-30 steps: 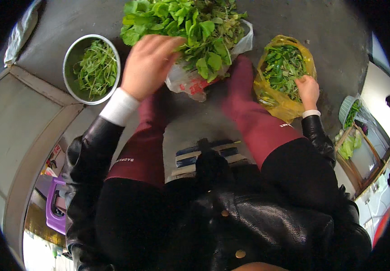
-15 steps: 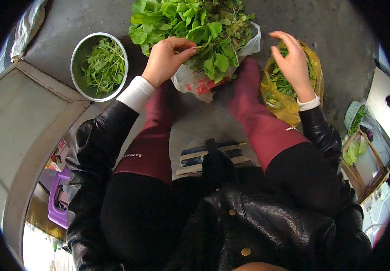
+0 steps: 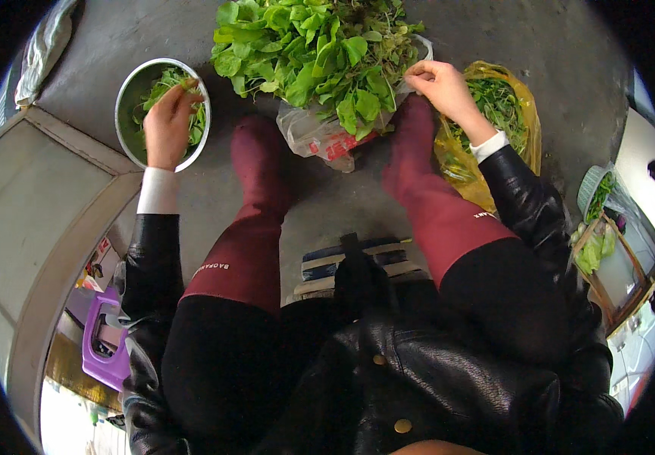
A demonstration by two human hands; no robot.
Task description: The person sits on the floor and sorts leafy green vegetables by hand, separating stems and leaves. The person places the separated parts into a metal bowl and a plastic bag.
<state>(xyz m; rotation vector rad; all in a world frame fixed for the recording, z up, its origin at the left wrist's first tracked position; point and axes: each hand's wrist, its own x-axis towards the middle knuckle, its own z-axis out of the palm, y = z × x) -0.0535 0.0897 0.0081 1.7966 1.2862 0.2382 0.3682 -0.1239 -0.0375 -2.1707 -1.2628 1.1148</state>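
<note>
A big pile of leafy greens (image 3: 312, 53) lies on a clear plastic bag (image 3: 320, 140) on the ground in front of my feet. My left hand (image 3: 167, 121) reaches over a round metal bowl (image 3: 124, 95) at the left, its fingertips pinched on picked greens (image 3: 183, 82) inside the bowl. At the pile's right edge, my right hand (image 3: 440, 85) has its fingers closed on a stem. Just to the right of that hand, a yellow plastic bag (image 3: 526, 133) holds darker green trimmings (image 3: 503, 98).
My maroon boots (image 3: 261, 163) stand either side of the clear bag, above a low slatted stool (image 3: 358, 258). A concrete step (image 3: 47, 197) runs along the left with a purple object (image 3: 104, 341) below it. A basket of greens (image 3: 597, 193) stands at the far right.
My left hand has moved from the leafy pile left to the metal bowl. My right hand has left the yellow bag and reached the pile's right edge.
</note>
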